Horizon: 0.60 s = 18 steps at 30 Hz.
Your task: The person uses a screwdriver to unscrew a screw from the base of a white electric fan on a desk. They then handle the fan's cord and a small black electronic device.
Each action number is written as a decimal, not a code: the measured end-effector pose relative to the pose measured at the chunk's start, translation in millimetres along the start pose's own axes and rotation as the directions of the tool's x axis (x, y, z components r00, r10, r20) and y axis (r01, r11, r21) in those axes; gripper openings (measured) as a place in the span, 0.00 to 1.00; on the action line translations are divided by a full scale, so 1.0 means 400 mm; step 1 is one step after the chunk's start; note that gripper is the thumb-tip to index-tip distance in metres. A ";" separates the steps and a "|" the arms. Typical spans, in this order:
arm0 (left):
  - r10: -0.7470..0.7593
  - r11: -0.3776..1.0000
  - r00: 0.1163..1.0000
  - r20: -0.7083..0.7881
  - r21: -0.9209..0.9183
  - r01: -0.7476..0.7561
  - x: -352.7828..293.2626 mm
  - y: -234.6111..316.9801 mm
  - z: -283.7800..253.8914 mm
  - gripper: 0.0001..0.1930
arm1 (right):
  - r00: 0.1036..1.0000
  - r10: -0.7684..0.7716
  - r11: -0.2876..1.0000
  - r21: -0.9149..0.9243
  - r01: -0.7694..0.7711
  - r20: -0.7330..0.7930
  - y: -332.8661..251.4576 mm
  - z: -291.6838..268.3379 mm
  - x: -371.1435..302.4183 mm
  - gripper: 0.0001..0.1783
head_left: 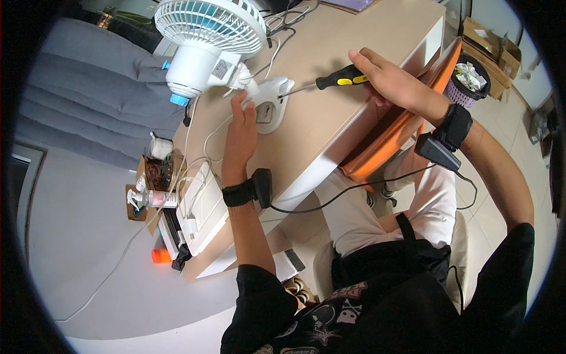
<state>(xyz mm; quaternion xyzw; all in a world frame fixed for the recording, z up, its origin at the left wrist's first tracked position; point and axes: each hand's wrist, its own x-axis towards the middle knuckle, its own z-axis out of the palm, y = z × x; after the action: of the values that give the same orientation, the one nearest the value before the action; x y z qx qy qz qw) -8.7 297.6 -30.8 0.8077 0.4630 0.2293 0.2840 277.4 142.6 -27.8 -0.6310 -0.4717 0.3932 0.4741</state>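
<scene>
Right hand is wrapped round the black-and-yellow screwdriver, tip at the fan base; left hand's half-bent, loosely open, fingertips by that base. Desk fan's tipped over on the desk.

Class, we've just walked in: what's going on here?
A person is working on a white fan lying on a desk. The right hand holds a screwdriver, its tip at the fan's base. The left hand is at the base's near side. Whether a screw is turning can't be told.
</scene>
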 end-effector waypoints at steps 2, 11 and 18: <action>0.052 0.998 0.999 -0.007 0.025 -0.052 0.008 -0.023 0.000 0.22 | 0.997 -0.076 0.996 -0.046 0.076 0.002 0.021 -0.004 0.019 0.23; 0.034 0.998 0.999 -0.009 0.047 -0.033 0.007 -0.017 0.004 0.24 | 0.939 -0.345 0.925 0.167 0.341 -0.008 0.062 0.018 0.038 0.15; 0.025 0.999 1.000 0.001 0.040 -0.025 0.001 0.000 0.001 0.25 | 0.993 0.055 0.984 0.165 -0.072 0.104 0.011 -0.016 0.014 0.27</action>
<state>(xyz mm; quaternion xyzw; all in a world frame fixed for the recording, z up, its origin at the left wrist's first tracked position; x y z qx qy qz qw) -8.1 297.7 -31.1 0.8190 0.4575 0.2231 0.2650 285.8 146.3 -30.8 -0.5830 -0.4392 0.4774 0.4892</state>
